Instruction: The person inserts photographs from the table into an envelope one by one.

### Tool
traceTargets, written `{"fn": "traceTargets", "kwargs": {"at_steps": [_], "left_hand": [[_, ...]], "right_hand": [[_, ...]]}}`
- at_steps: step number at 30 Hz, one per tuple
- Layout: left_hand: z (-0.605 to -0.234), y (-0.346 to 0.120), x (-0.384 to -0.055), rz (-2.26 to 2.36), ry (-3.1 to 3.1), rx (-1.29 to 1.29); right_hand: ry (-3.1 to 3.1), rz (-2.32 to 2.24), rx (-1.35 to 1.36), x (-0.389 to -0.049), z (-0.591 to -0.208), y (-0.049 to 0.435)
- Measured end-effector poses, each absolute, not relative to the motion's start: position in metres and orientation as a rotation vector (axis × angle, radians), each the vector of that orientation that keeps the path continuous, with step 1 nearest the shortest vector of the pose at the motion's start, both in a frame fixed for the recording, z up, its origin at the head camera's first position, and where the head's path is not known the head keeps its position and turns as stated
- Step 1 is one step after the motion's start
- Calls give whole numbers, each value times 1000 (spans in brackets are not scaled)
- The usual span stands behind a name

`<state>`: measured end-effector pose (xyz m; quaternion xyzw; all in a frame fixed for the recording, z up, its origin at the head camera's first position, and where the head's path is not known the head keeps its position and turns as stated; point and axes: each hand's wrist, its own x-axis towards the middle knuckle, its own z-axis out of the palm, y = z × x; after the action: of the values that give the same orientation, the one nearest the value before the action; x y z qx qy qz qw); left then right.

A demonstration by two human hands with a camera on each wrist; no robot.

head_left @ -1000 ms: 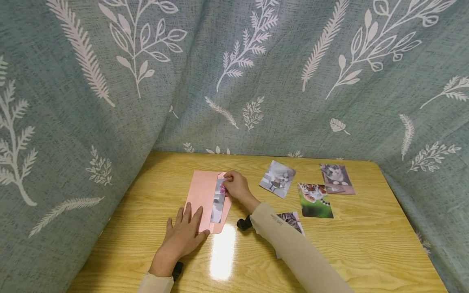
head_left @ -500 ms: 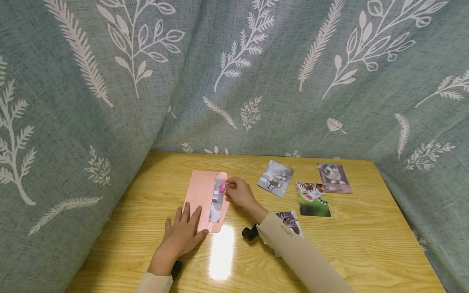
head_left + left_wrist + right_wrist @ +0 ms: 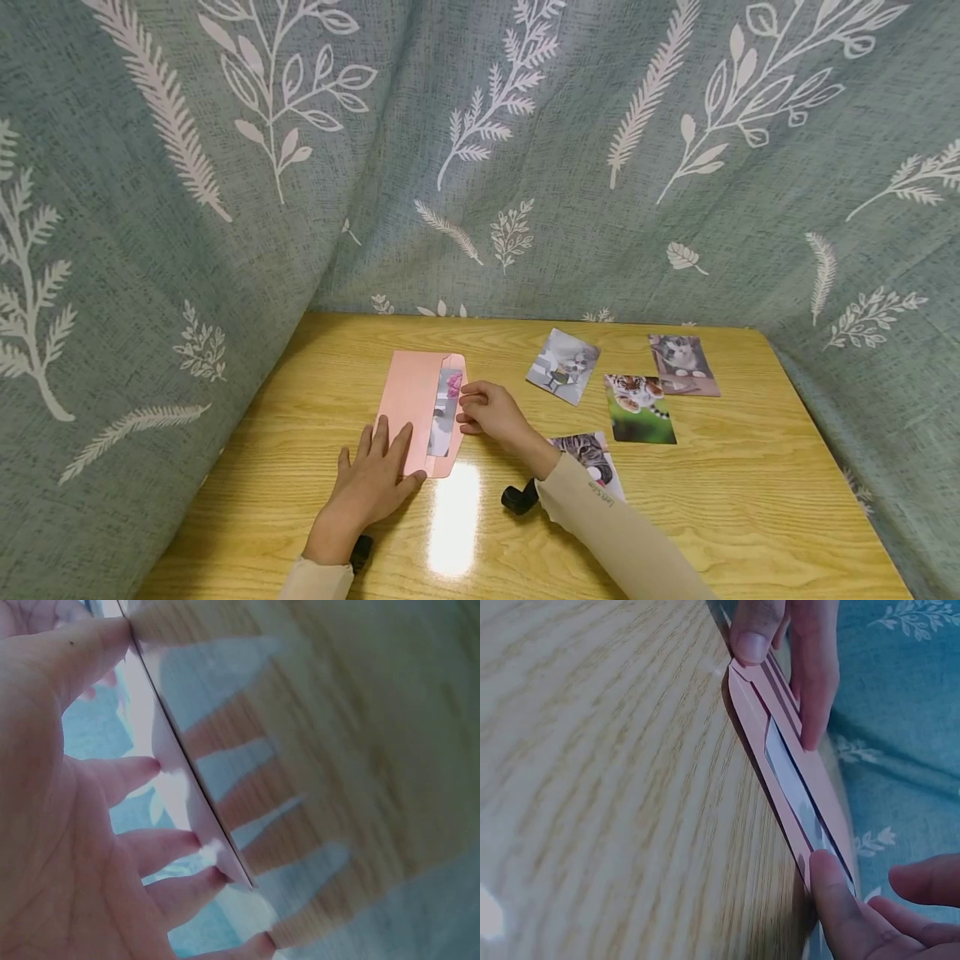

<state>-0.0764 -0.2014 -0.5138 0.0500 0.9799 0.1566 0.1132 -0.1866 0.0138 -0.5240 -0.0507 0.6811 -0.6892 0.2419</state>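
A pink envelope [image 3: 415, 379] lies on the table with its flap spread to the right. Partly inside it is a grey photo [image 3: 442, 417] with a pink patch near its upper end; the rest of the photo is hidden in the envelope. My left hand [image 3: 373, 483] rests on the envelope's lower left, fingers straight and spread. My right hand [image 3: 495, 417] is at the flap, beside the photo's exposed edge. In the right wrist view its thumb [image 3: 831, 881] touches the flap or photo, while its other fingers stand apart from the thumb.
Several photos lie to the right: a grey one [image 3: 564, 367], a tiger cub [image 3: 641, 408], a cat [image 3: 686, 367] overlapped by the tiger cub, and a tabby cat [image 3: 585, 454] partly under my right sleeve. A patterned curtain [image 3: 480, 167] borders the wooden table [image 3: 750, 500].
My right hand has let go of the photo's upper end and moved slightly down and right, its fingers loosening. The photo and my left hand look nearly unmoved.
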Motion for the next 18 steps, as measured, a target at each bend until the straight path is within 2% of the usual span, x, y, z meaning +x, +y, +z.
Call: {"fn": "traceTargets", "kwargs": {"at_steps": [18], "left_hand": [[-512,-202,-76,460,2874,161]], "right_hand": [[1814,-1902,-103,-190,-526,3]]}}
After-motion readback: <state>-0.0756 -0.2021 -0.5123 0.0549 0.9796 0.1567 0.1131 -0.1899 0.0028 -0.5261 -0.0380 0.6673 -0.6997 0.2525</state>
